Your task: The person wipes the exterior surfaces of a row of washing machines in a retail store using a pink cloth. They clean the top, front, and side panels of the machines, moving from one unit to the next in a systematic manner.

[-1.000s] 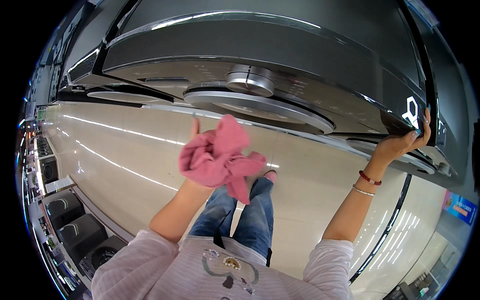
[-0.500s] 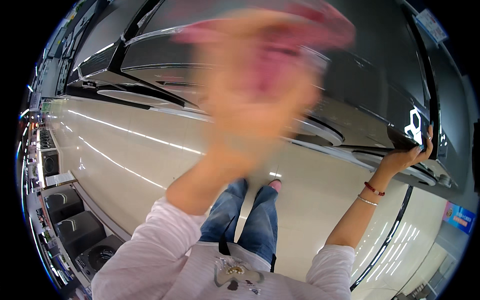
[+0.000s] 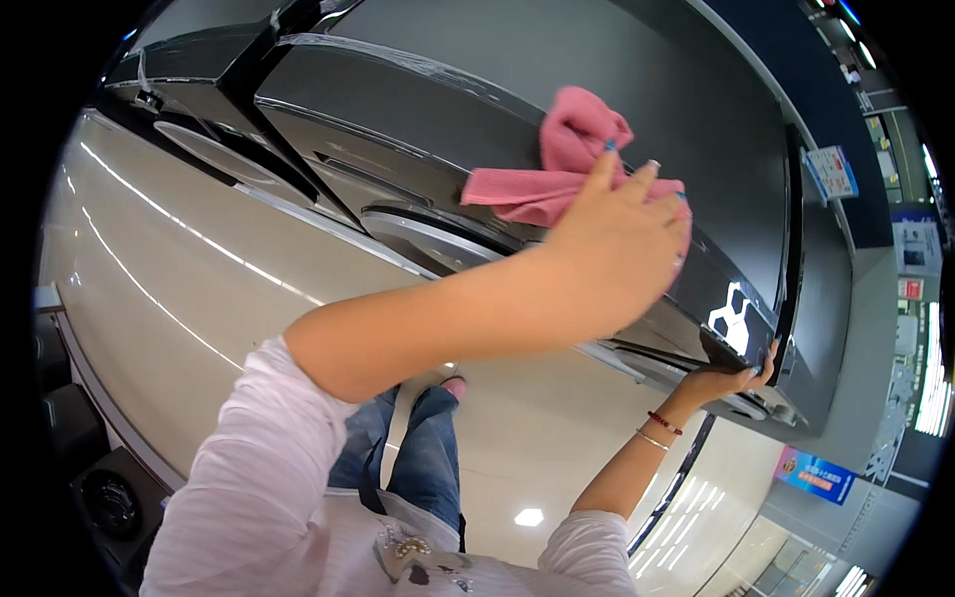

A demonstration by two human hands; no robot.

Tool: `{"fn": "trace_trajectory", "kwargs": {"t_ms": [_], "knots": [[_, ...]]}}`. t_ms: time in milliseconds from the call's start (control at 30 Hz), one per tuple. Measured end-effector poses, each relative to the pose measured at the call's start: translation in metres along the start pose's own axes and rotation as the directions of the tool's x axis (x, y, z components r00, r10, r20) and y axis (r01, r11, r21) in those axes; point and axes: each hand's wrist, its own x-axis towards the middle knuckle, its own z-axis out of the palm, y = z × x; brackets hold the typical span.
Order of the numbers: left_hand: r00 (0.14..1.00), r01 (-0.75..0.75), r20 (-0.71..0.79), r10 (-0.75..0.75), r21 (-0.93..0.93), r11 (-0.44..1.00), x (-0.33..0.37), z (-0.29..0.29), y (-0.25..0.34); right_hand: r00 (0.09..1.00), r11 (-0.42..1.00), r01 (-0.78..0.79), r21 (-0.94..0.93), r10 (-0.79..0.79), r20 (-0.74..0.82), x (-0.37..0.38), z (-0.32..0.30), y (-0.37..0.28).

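Observation:
My left hand (image 3: 625,239) is on a bunched pink cloth (image 3: 579,129), fingers bent over it. The cloth lies along the front edge of a dark grey washing machine (image 3: 686,80), part of it spread over the top. Palm and wrist hide some of the cloth and the front panel. At the machine's right front corner, my right hand (image 3: 724,380) has its fingers curled round the edge beside a glossy dark panel (image 3: 754,336). White hexagonal reflections shine there. Two bracelets (image 3: 657,430) circle that wrist.
Another dark machine (image 3: 174,95) adjoins at the left, with clear plastic film (image 3: 398,60) along the nearer top edge. Round door rims (image 3: 428,237) stick out below. A price card (image 3: 831,171) stands at the right. Black appliances (image 3: 114,502) line the lower left, across shiny floor (image 3: 189,269).
My left hand and the pink cloth, blurred and raised before, have come down onto the machine's front edge. The view has shifted right; my right hand stays at the corner.

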Motion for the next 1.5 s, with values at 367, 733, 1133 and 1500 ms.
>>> {"fn": "trace_trajectory", "kwargs": {"t_ms": [367,733,1133,1500], "knots": [[0.983,0.184,0.0,-0.184,-0.003,0.983,-0.057,-0.076,-0.102,0.997,0.999,-0.037,-0.034,0.034,-0.075,-0.004,0.003,-0.002],[0.94,0.34,-0.04,-0.338,0.052,0.939,-0.086,-0.112,-0.15,0.991,0.994,-0.109,0.024,0.111,-0.074,-0.004,0.0,-0.001],[0.873,0.482,-0.24,-0.424,0.292,0.826,-0.096,-0.111,-0.171,0.99,0.994,-0.112,-0.003,0.112,-0.083,-0.004,-0.002,0.002],[0.542,0.837,-0.216,-0.812,0.051,0.545,-0.1,-0.12,-0.179,0.99,0.992,-0.109,-0.064,0.102,-0.1,-0.005,0.0,-0.004]]}}
